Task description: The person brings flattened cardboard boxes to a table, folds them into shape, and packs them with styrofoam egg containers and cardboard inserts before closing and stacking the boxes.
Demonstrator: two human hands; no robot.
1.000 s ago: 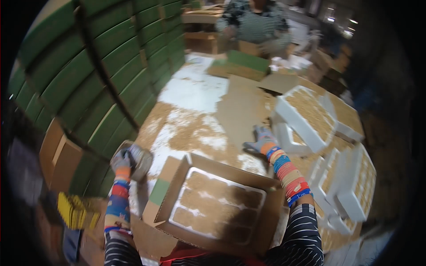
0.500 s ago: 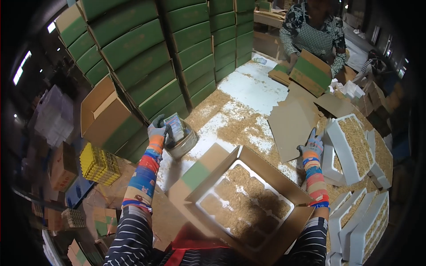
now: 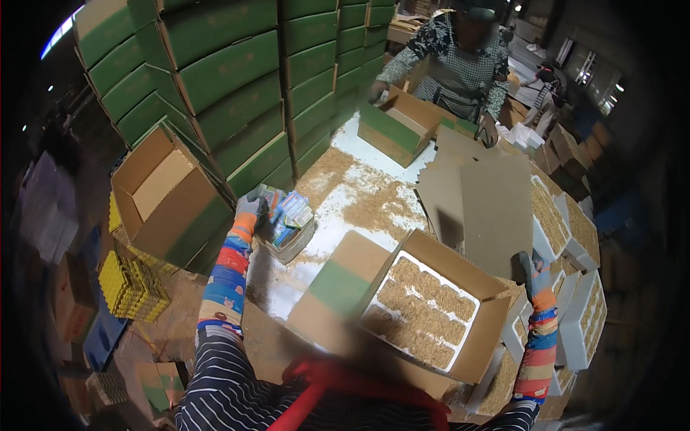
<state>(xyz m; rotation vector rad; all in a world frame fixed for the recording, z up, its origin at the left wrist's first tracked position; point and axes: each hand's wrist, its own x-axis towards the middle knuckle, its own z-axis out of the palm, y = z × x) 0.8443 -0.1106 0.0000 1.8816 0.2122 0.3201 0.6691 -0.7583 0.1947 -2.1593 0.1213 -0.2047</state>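
My left hand [image 3: 251,212], in a grey glove and striped sleeve, grips the left rim of a small round tub [image 3: 289,231] full of colourful packets on the white, crumb-strewn table [image 3: 345,201]. In front of me lies an open cardboard box [image 3: 338,287] with a green flap. It holds a white tray [image 3: 424,309] filled with brown material. My right hand [image 3: 535,273] rests with its fingers apart at the box's right flap, beside a flat cardboard sheet [image 3: 496,215] and stacked white trays [image 3: 578,323].
A tall stack of green cartons [image 3: 237,93] stands at the left, with an empty open carton [image 3: 165,194] leaning on it. Yellow crates [image 3: 129,287] sit below. Across the table a person in a checked top [image 3: 460,57] handles another open box [image 3: 395,122].
My head has lifted, bringing the person opposite into view. My left hand has stayed on the tub of packets. My right hand has shifted next to the box's right flap.
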